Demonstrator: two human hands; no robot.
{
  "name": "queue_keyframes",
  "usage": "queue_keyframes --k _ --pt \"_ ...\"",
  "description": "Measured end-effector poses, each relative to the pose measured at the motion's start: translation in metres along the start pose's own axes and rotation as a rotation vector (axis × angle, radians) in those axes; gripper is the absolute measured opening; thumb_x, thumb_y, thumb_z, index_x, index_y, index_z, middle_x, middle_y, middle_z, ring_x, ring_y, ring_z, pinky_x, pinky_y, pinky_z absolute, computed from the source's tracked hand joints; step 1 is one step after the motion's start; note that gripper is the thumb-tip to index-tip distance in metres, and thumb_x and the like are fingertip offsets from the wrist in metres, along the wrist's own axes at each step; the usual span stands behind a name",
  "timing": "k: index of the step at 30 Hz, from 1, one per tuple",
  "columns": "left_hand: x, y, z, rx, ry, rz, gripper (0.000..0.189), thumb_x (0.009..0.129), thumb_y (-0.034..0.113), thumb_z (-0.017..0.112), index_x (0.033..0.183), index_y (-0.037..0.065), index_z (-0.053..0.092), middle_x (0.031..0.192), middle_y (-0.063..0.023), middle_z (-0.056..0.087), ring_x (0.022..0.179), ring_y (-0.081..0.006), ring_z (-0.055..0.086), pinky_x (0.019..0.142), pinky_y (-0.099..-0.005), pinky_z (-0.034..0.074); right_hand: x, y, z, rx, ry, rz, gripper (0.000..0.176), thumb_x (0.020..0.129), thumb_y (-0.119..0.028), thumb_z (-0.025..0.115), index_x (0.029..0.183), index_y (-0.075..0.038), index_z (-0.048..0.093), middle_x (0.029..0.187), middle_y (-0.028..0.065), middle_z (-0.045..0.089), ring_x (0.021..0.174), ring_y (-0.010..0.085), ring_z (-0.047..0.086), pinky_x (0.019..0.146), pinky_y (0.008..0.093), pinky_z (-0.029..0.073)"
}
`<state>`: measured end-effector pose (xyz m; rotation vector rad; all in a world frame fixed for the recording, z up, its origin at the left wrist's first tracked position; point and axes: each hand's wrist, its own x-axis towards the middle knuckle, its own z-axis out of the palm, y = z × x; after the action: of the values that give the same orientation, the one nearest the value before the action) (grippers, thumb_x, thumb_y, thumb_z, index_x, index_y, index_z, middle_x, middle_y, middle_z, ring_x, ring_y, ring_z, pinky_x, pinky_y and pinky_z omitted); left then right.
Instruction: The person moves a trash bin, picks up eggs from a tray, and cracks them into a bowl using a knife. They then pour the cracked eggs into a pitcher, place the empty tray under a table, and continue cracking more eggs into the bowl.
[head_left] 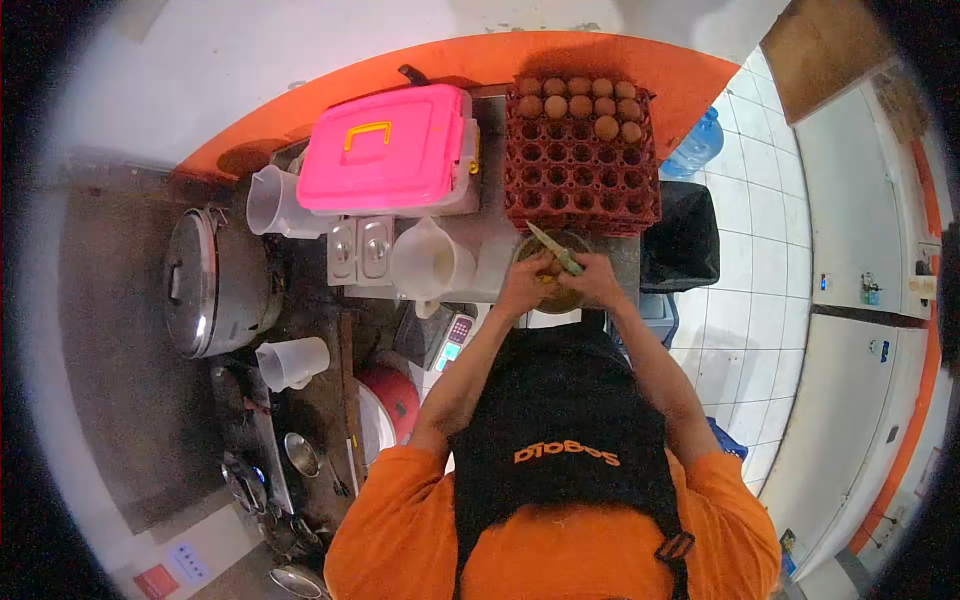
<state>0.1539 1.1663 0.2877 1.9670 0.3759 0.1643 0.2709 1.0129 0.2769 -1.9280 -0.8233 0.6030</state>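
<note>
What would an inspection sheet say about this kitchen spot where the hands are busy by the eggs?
Surface: dark counter, crowded.
Job's things: bowl under both hands; knife; red egg tray behind it, with eggs in its far rows only.
Clutter: pink box, white jug, clear jug, lidded pot, scale.
Grips: right hand holds the knife over the bowl; left hand is beside it, its hold unclear.
Cables: nothing seen.
Surroundings: white tiled floor, blue water bottle.
</note>
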Motion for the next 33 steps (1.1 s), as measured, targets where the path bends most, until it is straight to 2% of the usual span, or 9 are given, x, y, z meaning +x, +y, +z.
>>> queue_keyframes --k 13,15,20,23,24,27,29,31,33 --pt "-0.001 0.001 -0.010 0.692 -0.098 0.283 0.052 0.076 0.017 0.073 0.126 0.011 0.061 0.127 -0.0090 0.062 0.113 -0.0371 0.053 0.099 -0.0436 0.043 -0.003 -0.006 -0.016 -0.400 0.115 -0.340 0.039 0.077 -0.021 0.074 0.111 -0.004 0.068 0.088 0.0209 0.067 0.087 0.0387 0.065 0.076 0.0398 0.052" --pt "0.004 0.009 -0.010 0.692 -0.038 0.359 0.054 0.077 0.016 0.073 0.129 0.013 0.060 0.126 -0.0082 0.062 0.111 -0.0371 0.053 0.099 -0.0432 0.043 0.001 -0.006 -0.018 -0.139 0.059 -0.167 0.034 0.080 -0.022 0.074 0.109 -0.005 0.069 0.088 0.0179 0.068 0.082 0.0343 0.068 0.073 0.0368 0.054" --pt "0.027 0.085 -0.022 -0.012 -0.080 0.030 0.071 0.073 0.017 0.079 0.139 0.013 0.050 0.128 -0.0122 0.061 0.122 -0.0329 0.054 0.101 -0.0405 0.044 -0.012 -0.053 -0.052 0.264 0.116 0.189 0.042 0.083 -0.032 0.075 0.116 -0.007 0.068 0.094 0.0094 0.072 0.083 0.0172 0.067 0.072 0.0319 0.052" --pt "0.067 0.119 -0.004 0.124 -0.087 0.478 0.078 0.071 0.013 0.080 0.141 0.008 0.045 0.125 -0.0173 0.061 0.107 -0.0349 0.063 0.092 -0.0392 0.050 -0.021 -0.067 -0.081 0.539 0.360 0.182 0.043 0.083 -0.029 0.077 0.116 -0.003 0.067 0.094 0.0062 0.072 0.083 0.0126 0.065 0.069 0.0300 0.052" --pt "0.076 0.154 -0.009 0.145 -0.208 0.358 0.076 0.074 0.017 0.078 0.141 0.006 0.044 0.130 -0.0198 0.057 0.118 -0.0334 0.057 0.099 -0.0404 0.046 -0.023 -0.067 -0.094 0.647 0.494 0.159 0.044 0.082 -0.027 0.077 0.116 -0.001 0.066 0.094 0.0047 0.071 0.084 0.0127 0.066 0.069 0.0300 0.052" --pt "0.155 0.140 0.005 0.418 -0.026 0.645 0.076 0.076 0.022 0.077 0.142 0.005 0.042 0.133 -0.0222 0.053 0.125 -0.0378 0.049 0.103 -0.0432 0.042 -0.045 -0.055 -0.145 0.425 0.619 0.308 0.044 0.083 -0.027 0.077 0.117 -0.001 0.066 0.094 0.0084 0.072 0.083 0.0142 0.067 0.071 0.0304 0.053" --pt "0.222 0.131 0.000 0.940 0.028 0.483 0.074 0.077 0.023 0.075 0.139 0.002 0.041 0.132 -0.0241 0.049 0.127 -0.0443 0.043 0.105 -0.0459 0.039 -0.067 -0.038 -0.177 -0.199 0.741 0.318 0.046 0.083 -0.028 0.076 0.119 -0.001 0.064 0.088 0.0129 0.073 0.075 0.0170 0.069 0.067 0.0335 0.052" --pt "0.251 0.095 0.003 1.223 -0.055 0.501 0.067 0.080 0.018 0.073 0.136 0.002 0.041 0.128 -0.0233 0.048 0.121 -0.0479 0.044 0.098 -0.0473 0.045 -0.083 -0.031 -0.177 -0.151 0.769 0.314 0.043 0.085 -0.029 0.074 0.115 -0.001 0.064 0.085 0.0168 0.071 0.071 0.0225 0.068 0.064 0.0358 0.051" --pt "0.255 0.102 -0.001 1.028 -0.099 0.481 0.064 0.081 0.018 0.073 0.135 0.002 0.041 0.125 -0.0229 0.050 0.118 -0.0459 0.047 0.095 -0.0475 0.047 -0.089 -0.015 -0.168 -0.095 0.801 0.307 0.040 0.086 -0.031 0.073 0.111 0.000 0.065 0.081 0.0207 0.069 0.066 0.0280 0.068 0.062 0.0381 0.051"
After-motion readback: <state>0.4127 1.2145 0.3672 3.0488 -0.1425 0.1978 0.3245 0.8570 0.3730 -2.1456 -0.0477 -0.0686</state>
